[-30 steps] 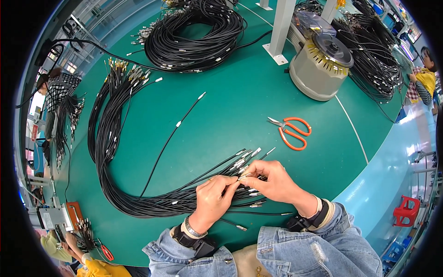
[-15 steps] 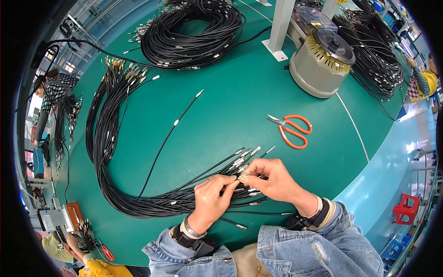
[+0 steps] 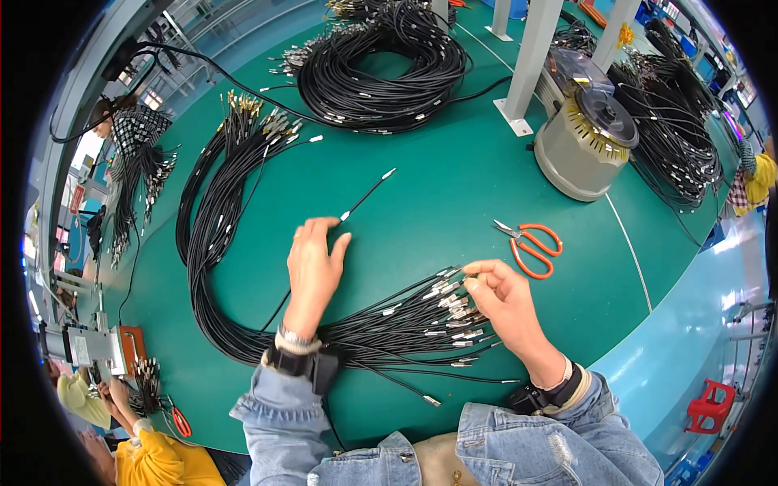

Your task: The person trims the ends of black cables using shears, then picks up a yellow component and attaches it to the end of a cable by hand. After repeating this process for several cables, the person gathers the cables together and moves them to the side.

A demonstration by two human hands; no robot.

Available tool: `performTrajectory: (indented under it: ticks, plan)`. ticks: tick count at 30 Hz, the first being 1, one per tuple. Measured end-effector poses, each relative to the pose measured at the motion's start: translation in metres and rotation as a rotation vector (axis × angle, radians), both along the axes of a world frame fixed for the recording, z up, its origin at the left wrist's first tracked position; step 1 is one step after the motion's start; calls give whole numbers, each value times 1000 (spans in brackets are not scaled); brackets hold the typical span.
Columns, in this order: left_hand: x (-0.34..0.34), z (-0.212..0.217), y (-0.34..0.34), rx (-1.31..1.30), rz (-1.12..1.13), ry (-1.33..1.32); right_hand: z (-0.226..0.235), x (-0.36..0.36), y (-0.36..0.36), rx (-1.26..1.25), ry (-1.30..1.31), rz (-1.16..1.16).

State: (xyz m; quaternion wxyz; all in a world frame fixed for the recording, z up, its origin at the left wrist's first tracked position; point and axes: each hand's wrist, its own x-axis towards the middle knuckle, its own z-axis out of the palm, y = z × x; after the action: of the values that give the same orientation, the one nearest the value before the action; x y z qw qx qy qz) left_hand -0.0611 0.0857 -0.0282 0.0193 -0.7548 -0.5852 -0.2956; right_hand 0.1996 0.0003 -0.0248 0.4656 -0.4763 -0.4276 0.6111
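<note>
A bundle of thin black cables (image 3: 209, 279) curves across the table and fans out toward me, ending in silver metal connectors. At the fanned ends, my right hand (image 3: 504, 301) pinches one cable end between thumb and forefinger. My left hand (image 3: 314, 263) reaches forward over the table, thumb spread from the fingers. Its fingertips are at a single black cable (image 3: 366, 198) lying apart, beside the white sleeve on it; whether they touch it cannot be made out. The left wrist and forearm hide part of that cable and of the bundle.
Orange-handled scissors (image 3: 536, 249) lie partly spread right of my right hand. Farther back are a large cable coil (image 3: 381, 77), a grey round machine (image 3: 579, 154), a metal post (image 3: 531, 69) and more cables (image 3: 668, 134). Other people work at left and right. A red stool (image 3: 711, 405) stands on the floor.
My left hand has left the cable ends beside my right hand and moved forward-left to the single cable. My right hand stays at the connectors. The whole view has shifted slightly.
</note>
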Motion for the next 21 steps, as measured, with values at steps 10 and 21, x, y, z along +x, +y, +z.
performTrajectory:
  ticks: [10,21]
  plan:
    - [-4,9,-18,-102,-80,-116,8,6,3,91,0,-23]
    - [18,37,-89,-223,-234,-158,14,11,10,234,-34,159]
